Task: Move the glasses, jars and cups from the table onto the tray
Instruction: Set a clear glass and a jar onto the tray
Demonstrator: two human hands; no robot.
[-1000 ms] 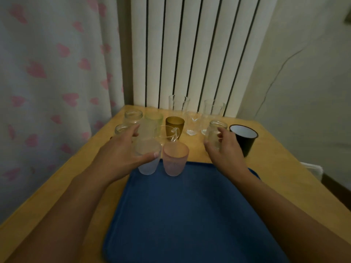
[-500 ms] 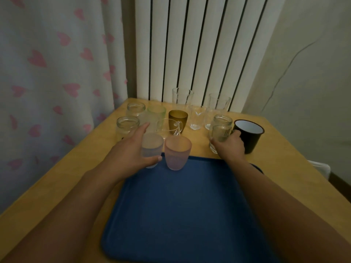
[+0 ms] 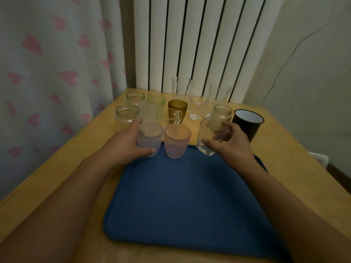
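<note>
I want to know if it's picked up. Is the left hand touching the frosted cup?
Touching. The head view shows the left hand wrapped around the frosted cup, thumb pressed on its front and fingers behind it.

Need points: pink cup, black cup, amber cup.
pink cup [image 3: 176,143], head view, front wall.
black cup [image 3: 247,128], head view, dark outer wall.
amber cup [image 3: 177,111], head view, front wall below the rim.

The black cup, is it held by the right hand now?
No. The black cup stands free on the table, and the right hand grips a clear glass instead.
</note>
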